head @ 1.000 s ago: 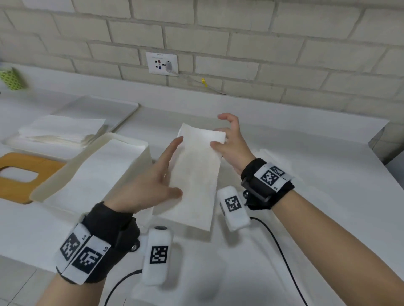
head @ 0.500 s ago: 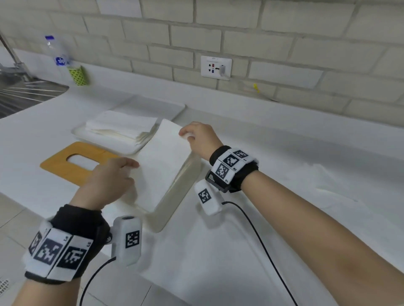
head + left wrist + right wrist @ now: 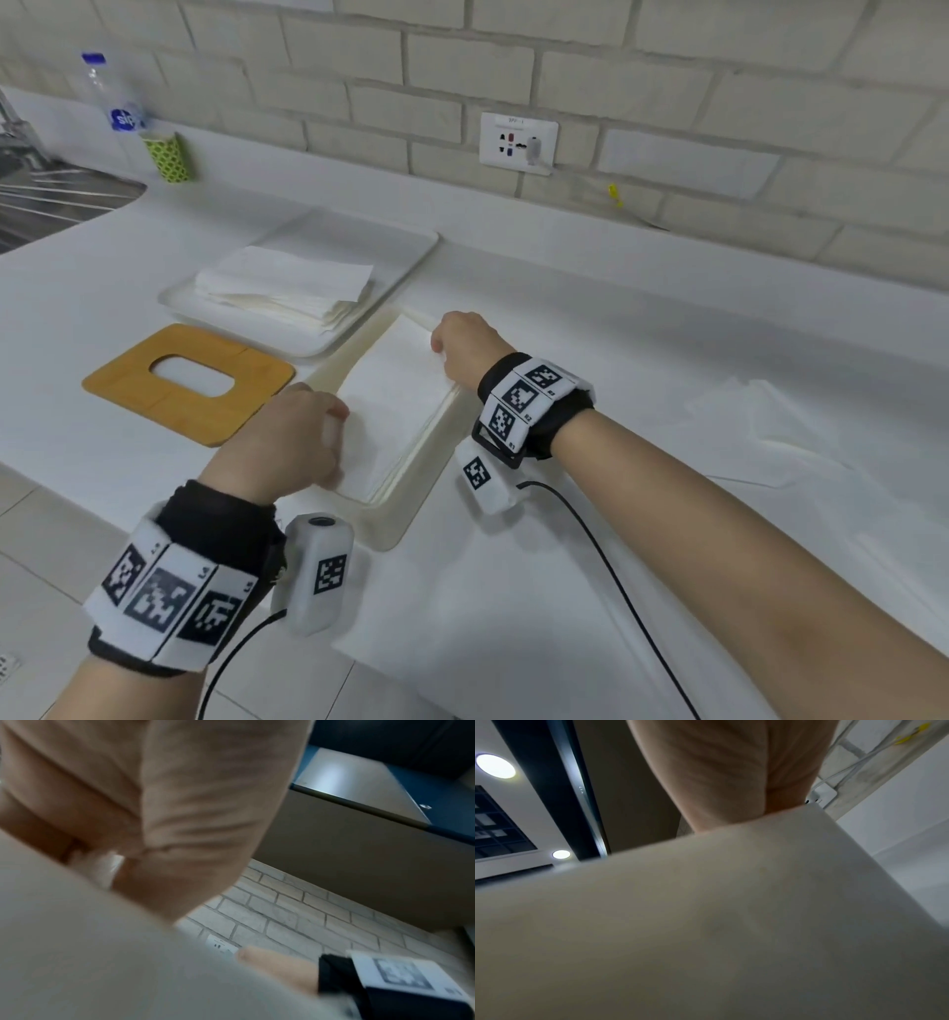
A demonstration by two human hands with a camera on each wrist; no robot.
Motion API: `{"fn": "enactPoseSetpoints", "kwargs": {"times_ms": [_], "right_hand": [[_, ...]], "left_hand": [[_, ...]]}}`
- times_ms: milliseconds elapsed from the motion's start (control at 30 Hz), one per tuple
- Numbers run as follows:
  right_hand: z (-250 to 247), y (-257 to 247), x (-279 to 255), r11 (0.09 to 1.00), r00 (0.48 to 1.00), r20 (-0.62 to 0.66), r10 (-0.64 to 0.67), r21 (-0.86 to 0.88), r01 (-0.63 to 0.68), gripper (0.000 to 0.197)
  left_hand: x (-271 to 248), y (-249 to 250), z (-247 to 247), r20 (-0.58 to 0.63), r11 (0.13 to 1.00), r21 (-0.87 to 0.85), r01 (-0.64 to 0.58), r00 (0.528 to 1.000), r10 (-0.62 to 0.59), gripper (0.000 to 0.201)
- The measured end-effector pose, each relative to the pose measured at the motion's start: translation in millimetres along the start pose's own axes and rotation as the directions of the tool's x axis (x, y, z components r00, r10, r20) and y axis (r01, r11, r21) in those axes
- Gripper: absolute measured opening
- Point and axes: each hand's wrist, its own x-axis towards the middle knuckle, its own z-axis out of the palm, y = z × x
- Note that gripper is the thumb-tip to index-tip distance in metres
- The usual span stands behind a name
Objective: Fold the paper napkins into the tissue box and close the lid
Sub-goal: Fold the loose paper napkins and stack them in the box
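The cream tissue box (image 3: 390, 519) stands open on the white counter, with a folded white napkin (image 3: 395, 406) lying flat on top of the stack inside. My left hand (image 3: 292, 442) is at the napkin's near end, fingers curled down and pinching it. Over the far right corner, my right hand (image 3: 464, 344) holds the paper with its fingers curled; the fingertips are hidden. The right wrist view shows only the palm above the box wall (image 3: 706, 923). The wooden lid (image 3: 128, 383) with its oval slot lies flat to the left of the box.
A white tray (image 3: 405, 246) behind the lid holds a stack of napkins (image 3: 287, 288). A loose unfolded napkin (image 3: 765, 416) lies on the counter to the right. A bottle (image 3: 110, 97), a green cup (image 3: 167, 157) and a sink (image 3: 46, 190) are at the far left.
Both hands carried the folded napkin left from the counter and lowered it; it was tilted over the box and now lies flat inside.
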Motion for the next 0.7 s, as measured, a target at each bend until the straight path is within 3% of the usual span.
{"fn": "enactPoseSetpoints", "kwargs": {"times_ms": [167, 267, 333, 400, 533, 600, 700], "right_hand": [[2, -3, 0, 0.982, 0.992, -0.010, -0.127, -0.144, 0.125, 0.025], [-2, -3, -4, 0.977, 0.987, 0.032, -0.158, -0.141, 0.161, 0.020], [-6, 0, -11, 0.973, 0.979, 0.098, -0.177, -0.136, 0.189, 0.026], [-8, 2, -16, 0.967, 0.969, 0.180, -0.172, -0.159, 0.201, 0.032], [-10, 1, -19, 0.971, 0.961, 0.237, -0.141, -0.158, 0.181, 0.037], [-11, 5, -25, 0.984, 0.968, 0.198, -0.155, -0.052, 0.169, 0.035], [-19, 27, -46, 0.980, 0.984, 0.001, -0.176, 0.092, 0.175, 0.031]], "left_hand": [[-4, 8, 10, -0.117, 0.937, 0.345, -0.065, 0.987, 0.111, 0.033], [-5, 13, 9, -0.048, 0.969, 0.220, -0.108, 0.991, 0.121, 0.033], [-8, 17, 7, 0.017, 0.974, 0.172, -0.145, 0.989, 0.144, 0.043], [-11, 19, 9, 0.018, 0.965, 0.195, -0.172, 0.985, 0.172, 0.053], [-14, 24, 15, -0.019, 0.938, 0.293, -0.186, 0.980, 0.200, 0.047], [-19, 27, 14, -0.015, 0.941, 0.266, -0.209, 0.975, 0.221, 0.041], [-34, 36, 7, -0.098, 0.979, 0.081, -0.186, 0.976, 0.193, 0.034]]}}
